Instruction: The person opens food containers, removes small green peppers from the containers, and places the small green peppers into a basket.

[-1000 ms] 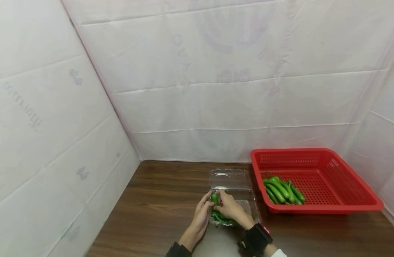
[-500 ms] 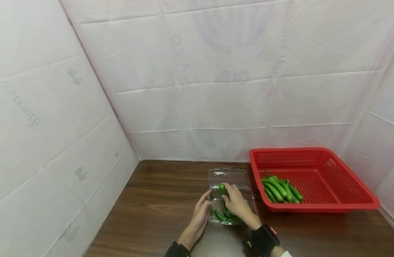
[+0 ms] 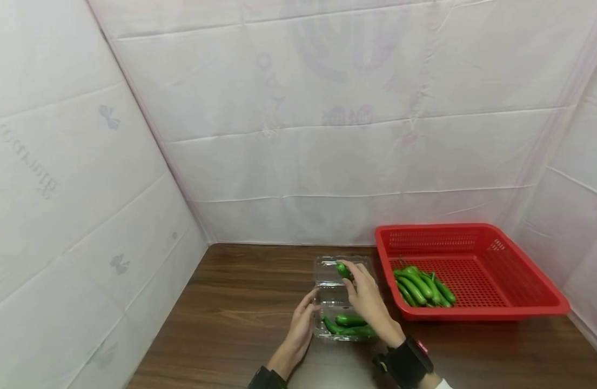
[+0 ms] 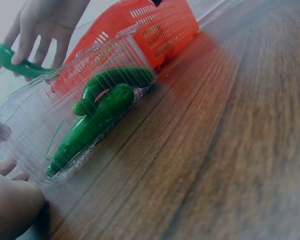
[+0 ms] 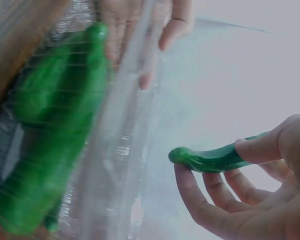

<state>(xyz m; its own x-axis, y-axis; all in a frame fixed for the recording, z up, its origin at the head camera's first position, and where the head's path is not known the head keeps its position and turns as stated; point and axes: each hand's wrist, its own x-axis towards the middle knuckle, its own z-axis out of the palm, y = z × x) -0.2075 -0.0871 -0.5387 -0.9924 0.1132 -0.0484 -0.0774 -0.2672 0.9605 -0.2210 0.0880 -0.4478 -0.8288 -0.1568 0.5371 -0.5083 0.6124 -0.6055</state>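
Note:
My right hand (image 3: 368,297) pinches a green chili pepper (image 3: 343,269) between thumb and fingers, raised over the lid end of a clear plastic clamshell container (image 3: 332,294). In the right wrist view the pepper (image 5: 210,159) lies along the fingertips. Several green peppers (image 3: 351,326) lie at the near side of the container, seen through its wall in the left wrist view as two glossy peppers (image 4: 92,132). At the container's left edge rests my left hand (image 3: 300,325), fingers loosely bent and thumb apart, with no pepper in them.
A red perforated basket (image 3: 473,313) stands to the right of the container, with a pile of green peppers (image 3: 420,286) on its left side. The brown wooden table (image 3: 240,308) ends at white sheet walls (image 3: 298,162) behind and beside it.
My right hand lifts the pepper up from the container's left side and moves it away, toward the lid. More peppers in the container come into sight. My left hand stays at the edge.

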